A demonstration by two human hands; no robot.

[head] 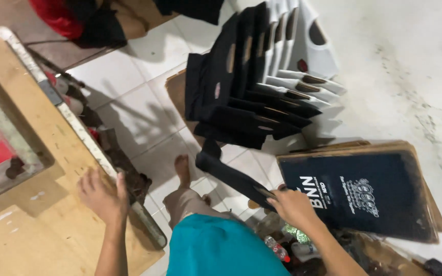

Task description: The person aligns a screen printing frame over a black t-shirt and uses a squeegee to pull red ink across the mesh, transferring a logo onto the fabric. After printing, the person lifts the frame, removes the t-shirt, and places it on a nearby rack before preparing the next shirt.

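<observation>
The left hand [100, 195] lies flat and spread open on the edge of the wooden tabletop [52, 230], gripping nothing, while the right hand [293, 207] is closed around one end of a black garment [231, 176] that trails across the tiled floor [129, 97]. Just beside the right hand, a black printed shirt stretched on a wooden board [367, 194] leans low over the floor. Beyond them a fanned stack of black and white shirts [262, 76] on boards rests on the floor, with plastic bottles [277, 248] below the right wrist.
</observation>
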